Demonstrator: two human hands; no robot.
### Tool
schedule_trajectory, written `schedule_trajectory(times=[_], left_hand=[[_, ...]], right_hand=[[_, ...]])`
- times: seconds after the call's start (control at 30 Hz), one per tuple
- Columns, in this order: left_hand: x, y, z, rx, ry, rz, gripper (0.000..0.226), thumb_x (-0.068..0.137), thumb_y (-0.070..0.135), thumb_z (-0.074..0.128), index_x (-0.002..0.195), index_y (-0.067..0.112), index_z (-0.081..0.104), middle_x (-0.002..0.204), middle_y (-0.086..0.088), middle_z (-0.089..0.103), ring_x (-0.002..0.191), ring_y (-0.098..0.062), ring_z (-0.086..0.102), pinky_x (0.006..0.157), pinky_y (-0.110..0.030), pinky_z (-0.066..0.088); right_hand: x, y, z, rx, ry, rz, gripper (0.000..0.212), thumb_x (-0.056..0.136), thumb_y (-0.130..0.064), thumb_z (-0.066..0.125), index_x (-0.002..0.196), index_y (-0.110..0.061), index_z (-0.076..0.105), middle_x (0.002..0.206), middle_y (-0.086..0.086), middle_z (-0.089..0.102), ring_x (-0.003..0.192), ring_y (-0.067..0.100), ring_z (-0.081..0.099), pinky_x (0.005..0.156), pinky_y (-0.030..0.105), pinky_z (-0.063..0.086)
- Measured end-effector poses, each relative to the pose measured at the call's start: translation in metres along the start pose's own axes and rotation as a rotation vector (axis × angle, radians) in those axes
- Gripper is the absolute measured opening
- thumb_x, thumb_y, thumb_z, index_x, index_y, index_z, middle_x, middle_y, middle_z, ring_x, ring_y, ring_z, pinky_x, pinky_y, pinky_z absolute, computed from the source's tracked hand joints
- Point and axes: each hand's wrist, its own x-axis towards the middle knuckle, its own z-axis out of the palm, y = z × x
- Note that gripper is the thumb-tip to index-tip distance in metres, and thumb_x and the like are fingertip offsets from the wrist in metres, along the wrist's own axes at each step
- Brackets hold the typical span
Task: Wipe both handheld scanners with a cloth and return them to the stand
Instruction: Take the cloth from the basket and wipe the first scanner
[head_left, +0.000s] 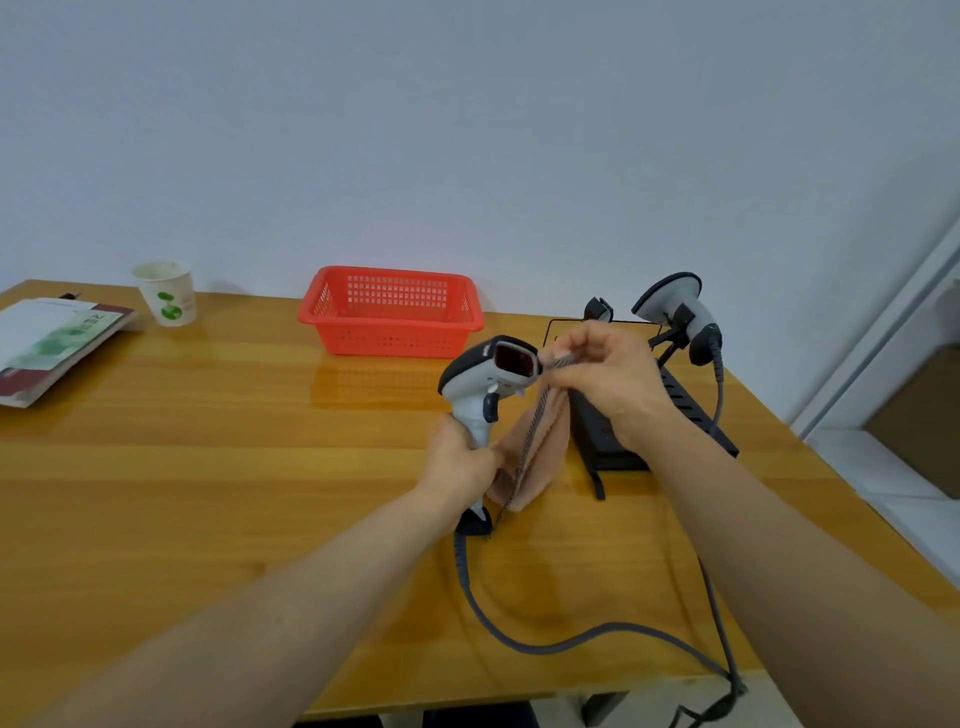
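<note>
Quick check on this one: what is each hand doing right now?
Left hand: closed, gripping the handle of the scanner.
Right hand: closed, pinching the cloth up by the scanner's front window.

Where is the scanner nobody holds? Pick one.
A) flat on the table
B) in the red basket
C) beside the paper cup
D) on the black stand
D: the second scanner sits on the black stand, while the left hand grips the other scanner.
</note>
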Motion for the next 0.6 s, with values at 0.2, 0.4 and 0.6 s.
schedule_trajectory(times=[0.2, 0.4, 0.6], left_hand=[[0.005, 0.004, 0.006, 0.16, 0.092, 0.1, 0.025, 0.087, 0.0, 0.055, 0.089, 0.011, 0.033, 0.075, 0.004, 0.034, 0.062, -0.004, 0.034, 0.047, -0.017, 0.032], [0.006, 0.002, 0.011, 0.288, 0.166, 0.114, 0.034, 0.087, 0.005, 0.057, 0.112, 0.004, 0.035, 0.087, -0.001, 0.038, 0.083, -0.019, 0.044, 0.067, -0.032, 0.042], [0.004, 0.0, 0.01, 0.35, 0.181, 0.09, 0.03, 0.086, 0.002, 0.054, 0.108, 0.008, 0.033, 0.093, -0.005, 0.04, 0.083, -0.022, 0.045, 0.062, -0.033, 0.039]], right_hand=[[-0.009, -0.007, 0.011, 0.134, 0.132, -0.272, 0.022, 0.076, 0.003, 0.071, 0.088, -0.015, 0.072, 0.089, 0.001, 0.072, 0.088, 0.012, 0.068, 0.084, 0.028, 0.054], [-0.014, 0.003, 0.023, -0.319, 0.146, -0.546, 0.016, 0.08, -0.014, 0.071, 0.093, -0.021, 0.075, 0.097, -0.014, 0.06, 0.099, 0.01, 0.058, 0.083, 0.028, 0.049], [-0.011, 0.001, 0.026, -0.403, 0.203, -0.543, 0.014, 0.08, -0.011, 0.069, 0.091, -0.016, 0.075, 0.091, -0.009, 0.064, 0.094, 0.016, 0.06, 0.084, 0.034, 0.05]])
